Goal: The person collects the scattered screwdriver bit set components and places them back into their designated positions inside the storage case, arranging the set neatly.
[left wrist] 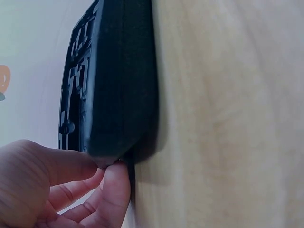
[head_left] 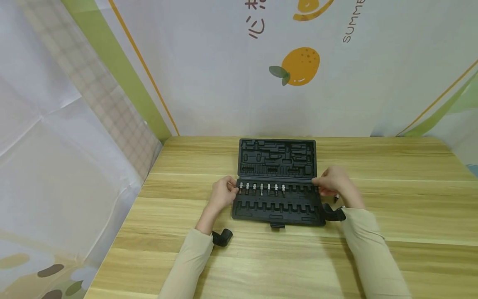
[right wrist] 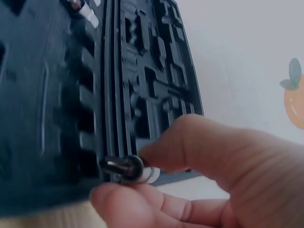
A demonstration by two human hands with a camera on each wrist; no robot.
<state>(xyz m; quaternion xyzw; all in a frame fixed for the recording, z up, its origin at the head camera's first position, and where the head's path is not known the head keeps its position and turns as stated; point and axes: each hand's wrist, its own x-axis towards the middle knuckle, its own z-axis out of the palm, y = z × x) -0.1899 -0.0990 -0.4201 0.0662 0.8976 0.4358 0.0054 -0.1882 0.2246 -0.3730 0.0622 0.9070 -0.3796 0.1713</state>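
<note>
A black plastic socket case (head_left: 280, 200) lies open on the table, its lid (head_left: 277, 158) folded back. Several silver-topped bit sockets (head_left: 261, 189) stand in the left part of its rear row of slots. At the left edge of the case, my left hand (head_left: 223, 193) pinches it; thumb (left wrist: 71, 166) and forefinger meet at a corner in the left wrist view. My right hand (head_left: 336, 185) is over the right edge near the hinge, holding a bit socket (right wrist: 130, 168) between thumb and fingers, its dark tip toward the slots.
Another small bit (head_left: 336, 198) lies on the wooden table (head_left: 276, 265) just right of the case, partly under the right hand. Black camera mounts (head_left: 223, 237) sit at both wrists. A printed cloth (head_left: 224, 83) hangs behind the table.
</note>
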